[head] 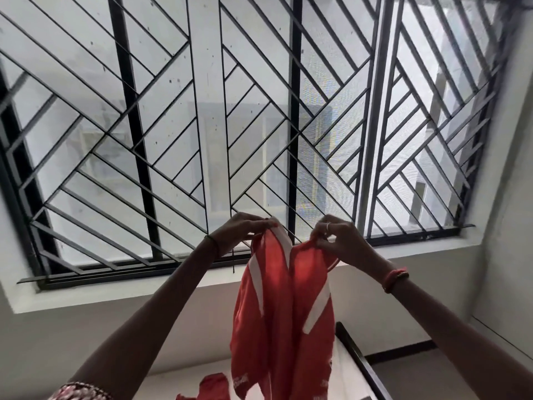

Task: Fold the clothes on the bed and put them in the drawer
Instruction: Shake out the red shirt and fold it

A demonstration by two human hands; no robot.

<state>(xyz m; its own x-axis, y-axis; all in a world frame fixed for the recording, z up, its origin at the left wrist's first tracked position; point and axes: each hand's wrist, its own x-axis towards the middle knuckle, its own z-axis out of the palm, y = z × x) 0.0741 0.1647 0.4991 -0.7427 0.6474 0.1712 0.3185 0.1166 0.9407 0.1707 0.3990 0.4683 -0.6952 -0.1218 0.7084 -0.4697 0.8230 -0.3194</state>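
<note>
- Two hands are raised side by side in front of a window, each holding the top edge of one red garment (281, 319).
- Left hand (242, 230): fingers and thumb are pinched together on the garment's upper left corner, where a white stripe runs up to the fingertips.
- Right hand (338, 239): fingers are curled down and grip the upper right corner of the cloth; a ring (328, 226) shows on one finger.
- Red garment: it hangs down between the two forearms, bunched and creased, with white stripes slanting down both sides and small white print near its lower hem. It is lifted well above the bed.
- Second red piece (214, 385): it lies on the pale bed (170, 383) at the bottom edge, just left of the hanging cloth.
- Dark bed frame (360, 366): it runs diagonally along the bed's right side, beside the wall.
- Wrists: a thin dark thread (212, 244) circles the left, red and orange bangles (395, 279) the right.
- Patterned sleeve (78, 392) shows at the lower left corner.
- Window grille (207, 116): black bars in slanted diagonal patterns fill the upper part of the view.
</note>
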